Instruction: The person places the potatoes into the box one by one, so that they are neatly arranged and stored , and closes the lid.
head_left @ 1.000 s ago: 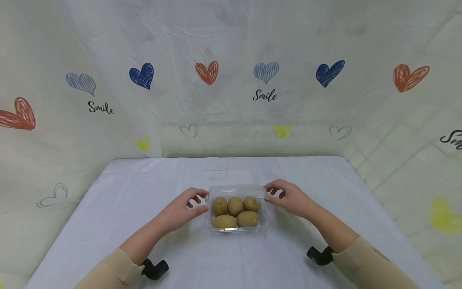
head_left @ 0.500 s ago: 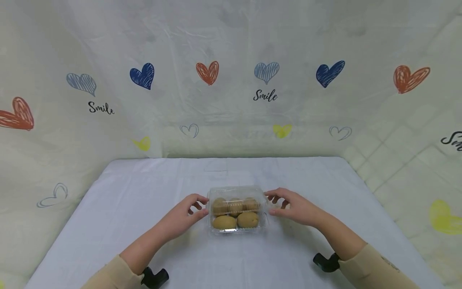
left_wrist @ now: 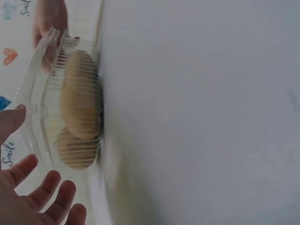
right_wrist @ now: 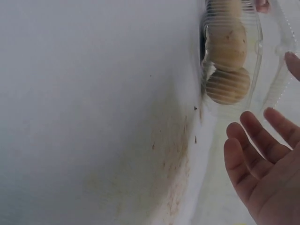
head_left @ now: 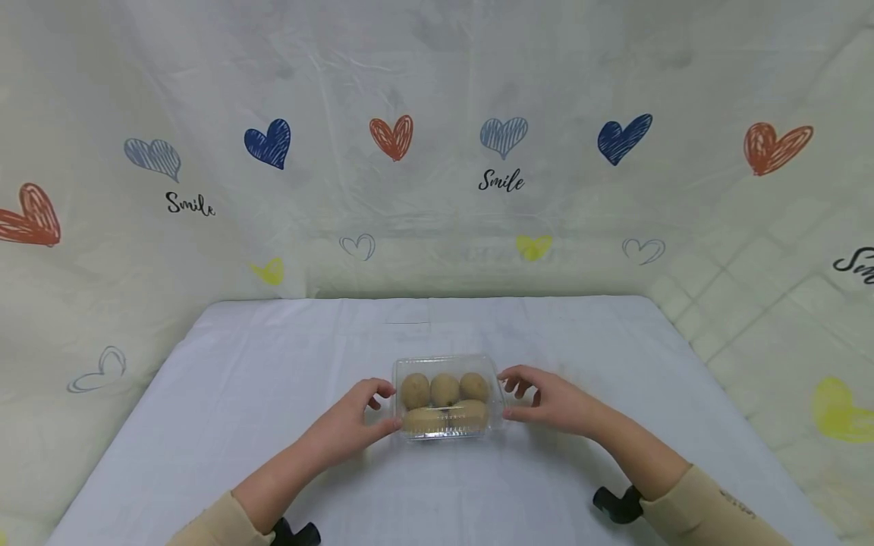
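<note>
A clear plastic clamshell box stands on the white cloth with several potatoes inside. Its hinged lid is tilted low over them, and both wrist views show a gap between lid and base. At the left side is my left hand: the thumb meets the lid's edge, the index fingertip is near its end, and the other fingers are spread. Opposite it, my right hand has thumb and index fingertip at the lid's right side, the other fingers apart from the box. Neither hand curls round anything.
White cloth covers the table, with brownish specks on it in the right wrist view. A patterned curtain with hearts hangs behind and at the sides. Black wrist devices show at both sleeves.
The lid has swung down toward me, its ridged front edge passing from the rear potatoes to over the front ones. Both hands have moved lower and nearer along with it. The base has stayed put.
</note>
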Available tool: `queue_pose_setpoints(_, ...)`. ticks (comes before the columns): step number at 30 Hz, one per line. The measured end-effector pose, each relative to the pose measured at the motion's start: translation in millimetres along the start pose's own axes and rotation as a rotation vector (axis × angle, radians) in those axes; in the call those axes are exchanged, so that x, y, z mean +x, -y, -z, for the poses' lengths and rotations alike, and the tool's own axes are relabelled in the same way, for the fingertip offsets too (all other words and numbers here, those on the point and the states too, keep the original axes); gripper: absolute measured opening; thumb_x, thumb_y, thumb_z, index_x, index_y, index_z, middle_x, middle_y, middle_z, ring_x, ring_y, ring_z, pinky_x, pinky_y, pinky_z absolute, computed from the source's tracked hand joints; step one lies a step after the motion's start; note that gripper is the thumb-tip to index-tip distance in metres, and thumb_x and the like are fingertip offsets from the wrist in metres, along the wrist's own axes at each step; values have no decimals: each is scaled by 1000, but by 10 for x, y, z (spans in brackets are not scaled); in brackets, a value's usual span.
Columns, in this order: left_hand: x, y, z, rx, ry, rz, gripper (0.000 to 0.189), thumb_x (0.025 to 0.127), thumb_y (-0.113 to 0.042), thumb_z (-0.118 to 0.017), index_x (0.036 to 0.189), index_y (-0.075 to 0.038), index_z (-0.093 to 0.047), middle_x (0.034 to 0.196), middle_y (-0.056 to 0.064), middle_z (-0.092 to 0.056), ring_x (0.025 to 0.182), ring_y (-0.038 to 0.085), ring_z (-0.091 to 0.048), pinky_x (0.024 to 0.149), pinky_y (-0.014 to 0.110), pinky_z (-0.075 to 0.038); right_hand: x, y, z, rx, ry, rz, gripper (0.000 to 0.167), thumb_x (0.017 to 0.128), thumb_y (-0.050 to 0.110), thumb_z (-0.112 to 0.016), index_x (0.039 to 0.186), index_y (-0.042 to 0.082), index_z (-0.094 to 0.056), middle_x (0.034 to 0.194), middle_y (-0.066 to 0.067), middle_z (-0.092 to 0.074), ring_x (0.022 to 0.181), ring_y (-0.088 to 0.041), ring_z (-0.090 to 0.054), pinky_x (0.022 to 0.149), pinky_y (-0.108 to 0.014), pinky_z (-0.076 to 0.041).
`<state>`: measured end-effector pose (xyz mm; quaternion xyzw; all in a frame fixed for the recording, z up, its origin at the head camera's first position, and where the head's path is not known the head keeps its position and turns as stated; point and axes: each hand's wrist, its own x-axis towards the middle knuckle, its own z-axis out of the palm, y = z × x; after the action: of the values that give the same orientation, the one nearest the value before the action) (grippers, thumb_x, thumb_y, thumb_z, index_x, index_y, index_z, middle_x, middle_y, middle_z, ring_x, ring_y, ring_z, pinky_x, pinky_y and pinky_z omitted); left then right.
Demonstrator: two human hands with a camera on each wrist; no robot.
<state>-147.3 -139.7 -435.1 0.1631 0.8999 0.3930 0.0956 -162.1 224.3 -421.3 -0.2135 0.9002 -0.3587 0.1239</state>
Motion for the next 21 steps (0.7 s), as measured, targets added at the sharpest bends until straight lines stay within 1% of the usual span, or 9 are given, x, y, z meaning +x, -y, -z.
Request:
queue_pose_setpoints(2, -12, 13, -17, 16, 0, -11, 51, 88, -42, -75, 127, -18, -54, 126, -1, -54, 111, 19, -56, 87, 42, -47, 4, 4, -21, -2, 11, -20, 58, 87, 36, -77, 134, 12, -53, 111, 0, -60, 102, -22, -57, 78, -34, -50)
queue_pose_setpoints(4, -19, 24, -34, 18, 5, -8, 51, 88, -42, -75, 128, -19, -53, 125, -1, -54, 110, 18, -56, 86, 42, -47, 5, 10, -38, -3, 23, -41, 64, 87, 38, -76, 139, 12, -49, 112, 0, -59, 102, -21, -56, 78, -34, -49)
queue_pose_setpoints(7, -21, 38, -52, -11, 36, 3, 51, 89, -40, -73, 129, -21, -49, 120, -2, -56, 102, 16, -58, 80, 39, -47, 4, 18, -56, 4, 41, -60, 73, 88, 39, -75, 146, 11, -41, 111, 0, -59, 100, -20, -57, 78, -33, -48)
queue_pose_setpoints(9, -22, 45, -64, -56, 63, 9, 51, 91, -37, -72, 130, -20, -46, 115, -2, -58, 95, 14, -60, 74, 36, -48, 6, 20, -62, 17, 57, -54, 77, 90, 37, -74, 151, 9, -36, 108, 0, -59, 97, -19, -57, 77, -32, -48)
queue_pose_setpoints(13, -24, 42, -92, -188, 114, 13, 52, 94, -29, -70, 134, -14, -39, 105, 0, -61, 80, 15, -62, 65, 31, -46, 22, 16, -71, 44, 91, -32, 82, 92, 31, -72, 154, 2, -28, 96, 1, -61, 88, -15, -59, 76, -30, -49)
queue_pose_setpoints(16, -29, 33, -116, -274, 134, 36, 56, 95, -24, -68, 138, -12, -34, 98, 2, -65, 76, 19, -62, 62, 30, -47, 30, 16, -78, 60, 110, -29, 83, 93, 29, -71, 155, 0, -24, 89, 3, -62, 82, -14, -59, 74, -29, -48)
queue_pose_setpoints(19, -35, 20, -133, -320, 138, 57, 63, 96, -22, -67, 145, -13, -29, 93, 4, -68, 75, 20, -63, 62, 32, -47, 34, 19, -87, 88, 122, -40, 85, 93, 28, -71, 156, 0, -21, 86, 3, -63, 80, -16, -58, 71, -29, -47)
queue_pose_setpoints(21, -38, 13, -138, -339, 135, 60, 68, 96, -21, -67, 149, -13, -26, 91, 5, -69, 75, 20, -64, 62, 33, -48, 36, 16, -94, 116, 127, -49, 85, 93, 26, -71, 156, 0, -19, 85, 1, -63, 80, -17, -58, 71, -29, -47)
